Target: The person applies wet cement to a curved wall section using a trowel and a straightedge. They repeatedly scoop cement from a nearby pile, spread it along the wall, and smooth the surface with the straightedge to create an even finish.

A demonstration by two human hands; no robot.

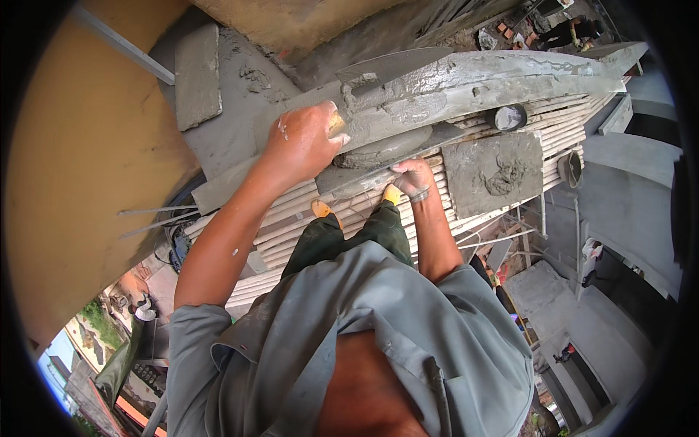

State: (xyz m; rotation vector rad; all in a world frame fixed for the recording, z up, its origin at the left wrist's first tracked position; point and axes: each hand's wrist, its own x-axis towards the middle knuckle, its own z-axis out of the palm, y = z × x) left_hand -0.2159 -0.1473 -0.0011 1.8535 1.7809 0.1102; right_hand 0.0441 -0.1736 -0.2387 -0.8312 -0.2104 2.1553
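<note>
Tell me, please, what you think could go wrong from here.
The wet mortar could slide off if the board tips, since the right hand has it by one edge. The yellow footwear rests on round poles, so a foot might slip or roll. The bucket near the poles' edge could perhaps be knocked off.

Left fingers [322,113] hide the handle [336,121] (mostly).
</note>
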